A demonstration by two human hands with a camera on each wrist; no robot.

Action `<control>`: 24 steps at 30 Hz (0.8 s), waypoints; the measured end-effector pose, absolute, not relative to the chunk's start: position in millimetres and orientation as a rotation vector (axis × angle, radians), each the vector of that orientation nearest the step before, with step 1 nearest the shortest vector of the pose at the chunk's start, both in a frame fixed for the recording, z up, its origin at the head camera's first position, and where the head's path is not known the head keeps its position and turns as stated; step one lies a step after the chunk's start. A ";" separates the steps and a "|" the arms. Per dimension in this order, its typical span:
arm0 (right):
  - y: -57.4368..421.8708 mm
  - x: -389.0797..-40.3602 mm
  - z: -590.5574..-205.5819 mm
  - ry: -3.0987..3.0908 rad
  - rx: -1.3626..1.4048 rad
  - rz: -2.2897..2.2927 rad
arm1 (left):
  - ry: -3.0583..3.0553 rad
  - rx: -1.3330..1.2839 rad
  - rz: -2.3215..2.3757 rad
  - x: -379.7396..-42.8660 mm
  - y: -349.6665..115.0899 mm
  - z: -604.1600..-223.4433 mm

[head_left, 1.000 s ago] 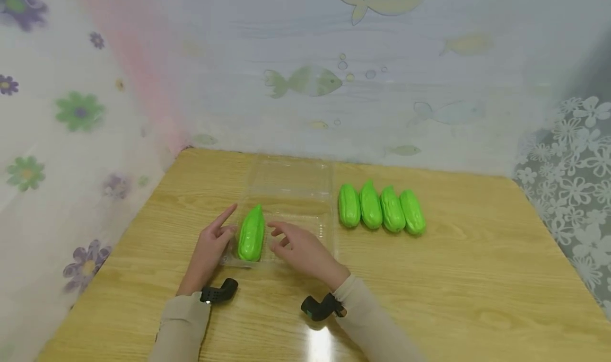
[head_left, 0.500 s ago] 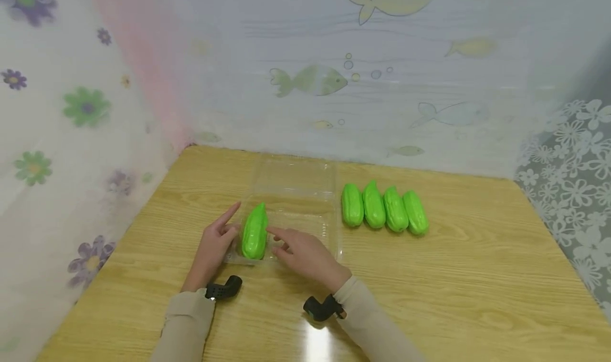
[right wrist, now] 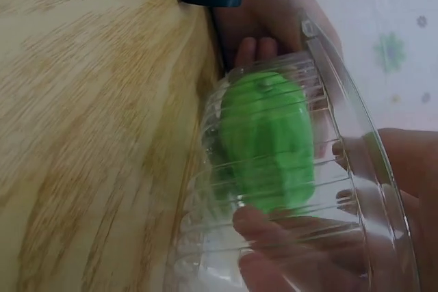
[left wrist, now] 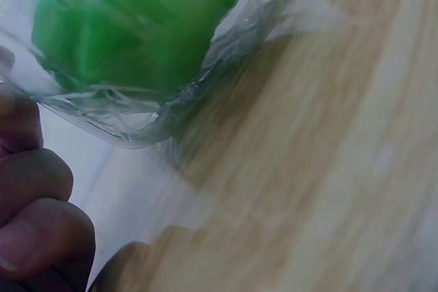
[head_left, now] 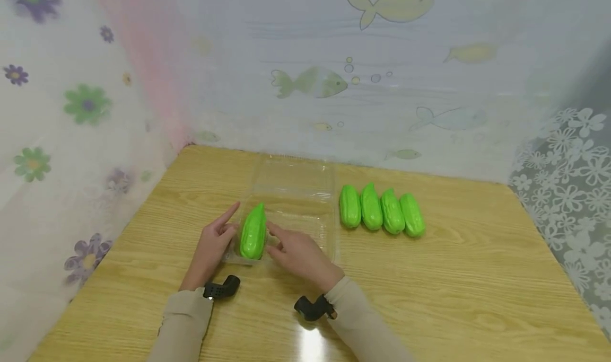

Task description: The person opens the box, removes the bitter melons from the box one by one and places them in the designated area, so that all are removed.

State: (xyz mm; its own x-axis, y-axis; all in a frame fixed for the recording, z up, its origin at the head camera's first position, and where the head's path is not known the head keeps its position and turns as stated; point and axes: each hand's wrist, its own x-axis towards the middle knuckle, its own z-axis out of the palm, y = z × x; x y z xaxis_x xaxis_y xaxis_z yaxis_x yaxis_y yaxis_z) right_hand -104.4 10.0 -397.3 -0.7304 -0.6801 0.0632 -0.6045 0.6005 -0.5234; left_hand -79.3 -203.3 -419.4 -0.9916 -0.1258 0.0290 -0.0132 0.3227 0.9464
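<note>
A shiny green, pod-shaped thing (head_left: 253, 232) with a tapered tip lies lengthwise at the left end of a clear plastic clamshell container (head_left: 305, 221), its lid folded back. On the container's left side, my left hand (head_left: 212, 248) holds the edge, index finger stretched along it. The left wrist view shows the other fingers (left wrist: 41, 241) curled outside the clear wall. My right hand (head_left: 300, 256) reaches over the front rim, with bent, relaxed fingers right at the green thing's right side. Through the clear wall, the right wrist view shows those fingers (right wrist: 256, 227) close to it.
Several similar green pods (head_left: 382, 211) lie in a row right of the container. The wooden tabletop (head_left: 458, 277) meets a fish-print curtain (head_left: 305, 81) at the back. A flower-print curtain (head_left: 86, 105) hangs on the left.
My right hand has moved slightly left, closer to the green pod in the container. The left hand stays at the container's left edge. The whole view has shifted slightly.
</note>
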 end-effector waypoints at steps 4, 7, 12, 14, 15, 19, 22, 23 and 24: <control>6.4 -103.6 -396.5 2.630 -1.096 -0.794 | -2.461 0.136 -1.790 -74.5 -198.9 -408.9; 5.0 -103.6 -395.5 2.600 -1.105 -0.786 | -2.453 0.137 -1.801 -73.6 -197.6 -407.5; 2.2 -105.9 -395.7 2.557 -1.100 -0.795 | -2.454 0.140 -1.805 -78.5 -201.4 -417.6; 1.1 -107.0 -396.5 2.536 -1.089 -0.795 | -2.465 0.141 -1.798 -81.2 -203.9 -424.0; 0.7 -107.4 -396.6 2.522 -1.082 -0.798 | -2.471 0.137 -1.790 -82.3 -205.0 -427.0; -1.6 -108.7 -396.9 2.462 -1.075 -0.814 | -2.470 0.123 -1.766 -84.3 -207.1 -434.6; -3.4 -109.2 -396.9 2.436 -1.087 -0.824 | -2.449 0.127 -1.777 -83.9 -207.4 -436.4; -3.9 -109.3 -396.9 2.434 -1.091 -0.824 | -2.445 0.130 -1.781 -83.6 -207.5 -436.5; -4.5 -109.3 -397.0 2.432 -1.095 -0.823 | -2.441 0.136 -1.788 -83.2 -207.7 -436.4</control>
State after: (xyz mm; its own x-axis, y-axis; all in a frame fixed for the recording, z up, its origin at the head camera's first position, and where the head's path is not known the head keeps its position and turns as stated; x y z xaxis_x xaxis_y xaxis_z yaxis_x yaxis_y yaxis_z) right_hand -109.3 -4.5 -397.0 -0.6410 -0.7639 -0.0745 -0.5618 0.5330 -0.6327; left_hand -83.2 -207.7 -436.4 -0.9896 -0.1387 0.0376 -0.0060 0.3012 0.9535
